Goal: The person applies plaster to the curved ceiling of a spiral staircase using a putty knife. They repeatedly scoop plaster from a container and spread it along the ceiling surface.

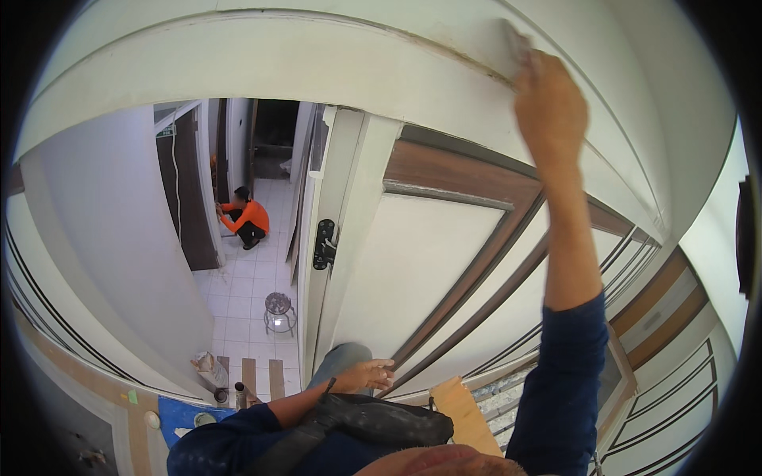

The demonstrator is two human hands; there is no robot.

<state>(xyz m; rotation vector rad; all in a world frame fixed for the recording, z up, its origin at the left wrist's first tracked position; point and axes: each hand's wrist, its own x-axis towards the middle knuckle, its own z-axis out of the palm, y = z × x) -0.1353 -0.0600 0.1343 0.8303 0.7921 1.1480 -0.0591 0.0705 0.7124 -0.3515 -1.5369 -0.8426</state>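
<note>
Raised high at the upper right, my right hand [552, 103] is closed round a flat-bladed scraper [512, 40]. The blade lies against the white panel [444, 36] above the doorway; its edge is blurred. Just below the scraper, a brownish stained seam [456, 54] runs along the panel. My left hand [361, 375] is low in front of me, fingers apart and holding nothing visible. It is beside a black bag [389, 420] strapped across my body. A white door with brown trim [429, 254] stands below my right arm.
Through the doorway, a person in an orange top [252, 214] crouches on the tiled floor [238, 289] beside a dark door [182, 190]. A round stool [279, 313] stands nearer, and a white sack [210, 369] is by the wall. A black latch [324, 244] projects from the door edge.
</note>
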